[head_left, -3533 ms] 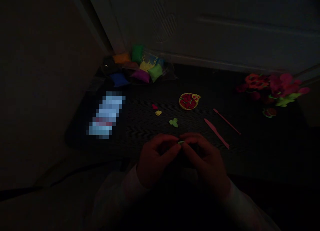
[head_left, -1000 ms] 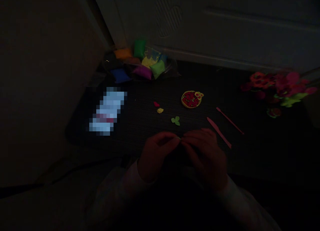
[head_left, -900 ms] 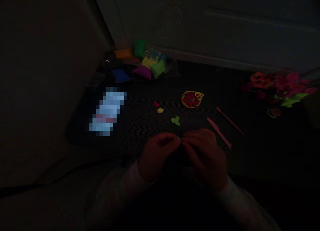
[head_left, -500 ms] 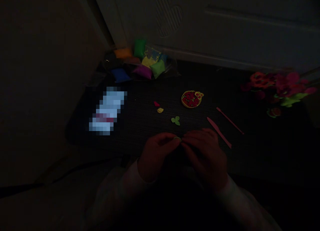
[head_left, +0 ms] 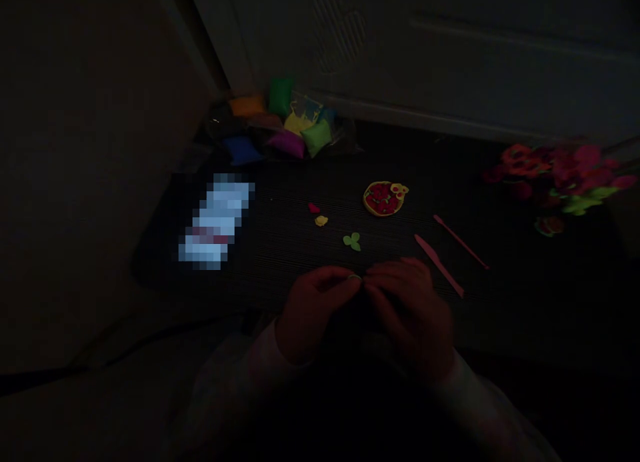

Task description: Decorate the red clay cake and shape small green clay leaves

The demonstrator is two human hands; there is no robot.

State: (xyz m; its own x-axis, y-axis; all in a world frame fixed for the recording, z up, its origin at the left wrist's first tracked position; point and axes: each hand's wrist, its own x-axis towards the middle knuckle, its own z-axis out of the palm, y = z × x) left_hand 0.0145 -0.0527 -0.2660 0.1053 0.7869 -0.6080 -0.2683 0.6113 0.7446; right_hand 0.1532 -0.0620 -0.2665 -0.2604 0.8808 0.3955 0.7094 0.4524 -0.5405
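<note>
A small light-green piece of clay [head_left: 355, 277] is pinched between the thumb and forefinger of my left hand [head_left: 315, 305]. Right beside it, the fingertips of my right hand [head_left: 413, 309] are drawn together against the piece's edge; whether they grip it is hard to make out in the dark. Just beyond my fingers lies a green three-leaf clay shape [head_left: 353, 241]. Further up are a yellow clay bit [head_left: 321, 221] and a red clay bit [head_left: 313, 208]. A round yellow-rimmed clay piece filled with red [head_left: 383, 199] sits behind them.
On the dark table [head_left: 280, 249], a pink plastic knife [head_left: 439, 265] and a thin pink stick tool [head_left: 461, 241] lie to the right. Coloured clay packets [head_left: 287, 143] are heaped at the back left, above a bright blurred-out screen [head_left: 217, 222]. Red and pink clay flowers [head_left: 560, 169] stand far right.
Both hands stay almost in place. The green piece shows as a thinner sliver between my fingers than before, and the objects on the table have not moved.
</note>
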